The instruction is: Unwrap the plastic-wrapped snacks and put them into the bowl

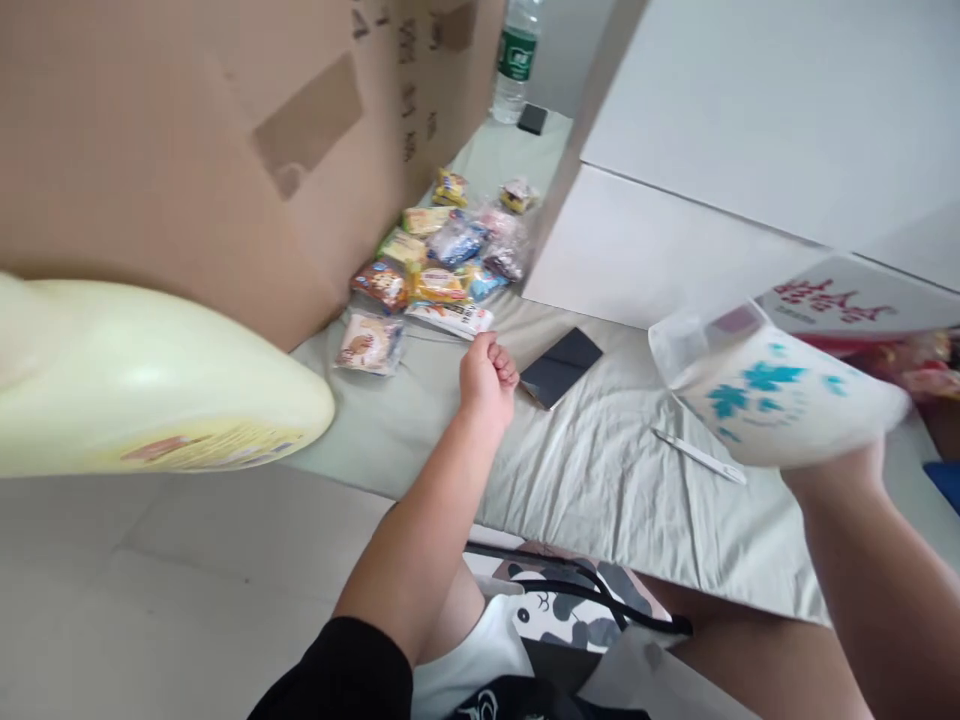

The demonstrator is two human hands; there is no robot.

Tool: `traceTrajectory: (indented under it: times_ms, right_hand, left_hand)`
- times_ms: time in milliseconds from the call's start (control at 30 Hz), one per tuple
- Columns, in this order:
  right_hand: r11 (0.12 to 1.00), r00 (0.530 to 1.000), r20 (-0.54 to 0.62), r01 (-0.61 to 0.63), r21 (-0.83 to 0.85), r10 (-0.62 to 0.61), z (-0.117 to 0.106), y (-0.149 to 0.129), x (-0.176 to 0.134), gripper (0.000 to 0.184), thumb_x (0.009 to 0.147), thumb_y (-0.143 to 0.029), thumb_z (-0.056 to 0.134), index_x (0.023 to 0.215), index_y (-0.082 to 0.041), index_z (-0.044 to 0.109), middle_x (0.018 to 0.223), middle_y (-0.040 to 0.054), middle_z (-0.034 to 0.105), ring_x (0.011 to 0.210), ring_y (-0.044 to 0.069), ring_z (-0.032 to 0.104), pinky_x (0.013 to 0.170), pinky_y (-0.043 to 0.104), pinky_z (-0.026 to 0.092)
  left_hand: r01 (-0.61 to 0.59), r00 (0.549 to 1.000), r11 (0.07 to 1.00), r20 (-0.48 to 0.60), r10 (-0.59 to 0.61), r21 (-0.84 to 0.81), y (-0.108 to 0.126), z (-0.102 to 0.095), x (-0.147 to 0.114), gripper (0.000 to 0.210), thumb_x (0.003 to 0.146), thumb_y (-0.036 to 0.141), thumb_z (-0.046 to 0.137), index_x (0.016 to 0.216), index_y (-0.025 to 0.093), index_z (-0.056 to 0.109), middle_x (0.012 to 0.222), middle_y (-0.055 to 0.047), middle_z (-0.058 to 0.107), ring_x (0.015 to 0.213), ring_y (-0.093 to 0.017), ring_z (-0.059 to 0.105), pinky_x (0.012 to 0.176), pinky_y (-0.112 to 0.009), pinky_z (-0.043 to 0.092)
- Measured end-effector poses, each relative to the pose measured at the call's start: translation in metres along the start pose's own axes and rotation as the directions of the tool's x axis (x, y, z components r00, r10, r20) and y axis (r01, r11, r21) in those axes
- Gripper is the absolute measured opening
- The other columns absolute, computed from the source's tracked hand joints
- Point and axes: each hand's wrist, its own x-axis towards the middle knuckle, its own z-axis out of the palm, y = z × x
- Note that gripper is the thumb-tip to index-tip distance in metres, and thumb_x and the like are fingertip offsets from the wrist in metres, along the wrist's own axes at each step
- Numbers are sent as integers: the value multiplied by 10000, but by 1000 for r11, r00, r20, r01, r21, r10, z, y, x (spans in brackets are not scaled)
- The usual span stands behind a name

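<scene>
I am running the left grip [489, 375] with fingers curled closed; I cannot tell whether they are pinching anything. The long white packet [450, 318] is lying just beyond the knuckles, up and to the left, its right end meeting the thumb side or nearly so. Key relation: its long axis is running mostly left to right, dipping slightly towards me at the right, so it is crossing the line of my forearm rather than following it. The left hand is by far the nearer.

The right grip [836, 470] is holding the white container [787, 390] with teal leaves up off the pale green cloth [622, 480]; its fingers are mostly hiding behind it. The container's mouth is facing left, towards the packet, well apart.

Farther out: the dark flat object [562, 368] is lying just right of the left grip, the slim white tool [701, 457] below the container, and the snack packets [439, 285] are heaping beyond the long one.
</scene>
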Motion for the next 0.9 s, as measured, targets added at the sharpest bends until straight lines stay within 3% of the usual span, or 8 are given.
traceTrajectory:
  times_ms: [67,167,300,433,533,633,767,900]
  right_hand:
    - [955,978,-28,-210,-208,209,-10,14,6,472,961,-399,394,781,-154,755,700,121,681,857,343,747,651,441,556]
    - [758,869,-20,-442,-480,495,-10,26,25,320,927,-363,489,1030,-176,727,949,223,739,1012,436,723,795,556,563]
    - [709,792,88,-484,-513,604,5,46,47,486,928,-394,507,1360,-183,573,1150,238,709,1072,431,693,828,572,542]
    - [745,804,93,-492,-450,587,10,70,51,577,905,-512,549,1370,-171,541,1106,234,709,1038,436,681,807,582,526]
    - [821,885,-82,-458,-341,459,5,70,36,547,911,-513,521,1342,-178,559,1246,236,676,1153,436,645,863,584,528]
    - [961,961,-235,-195,-195,147,8,48,11,379,912,-395,486,1209,-201,617,1198,183,703,1102,349,676,864,485,551]
    - [976,973,-92,215,45,-210,44,-5,-7,193,900,-327,525,1018,-231,644,917,89,728,780,242,693,704,371,558]
    - [918,921,91,361,165,-378,100,-73,24,246,913,-288,520,1118,-242,648,1103,117,708,965,279,686,811,400,563]
  left_hand:
    - [-9,1000,998,6,9,59,-9,6,0,442,915,167,480,532,198,262,486,84,246,366,-42,231,385,-185,163]
    - [-43,999,987,30,39,155,-24,13,0,447,910,164,479,521,194,261,476,82,259,361,-37,244,379,-179,176]
    - [-79,996,963,68,64,256,-38,18,-1,442,898,166,479,512,192,264,470,77,280,356,-37,253,373,-179,196]
    - [-96,994,944,72,77,316,-44,17,0,423,869,165,497,514,192,268,468,78,273,357,-39,240,374,-187,191]
    - [-113,993,939,57,100,326,-46,17,2,410,840,168,518,520,192,262,468,78,265,361,-41,233,379,-191,187]
    - [-137,991,940,46,129,311,-45,19,2,410,826,173,529,532,193,244,470,78,262,365,-41,228,384,-190,180]
    - [-255,965,927,17,260,277,-40,18,6,426,843,176,544,549,200,235,481,82,241,375,-43,218,396,-196,171]
    - [-460,877,854,-29,480,242,-25,10,10,460,871,196,562,560,204,223,500,81,207,394,-43,203,411,-206,168]
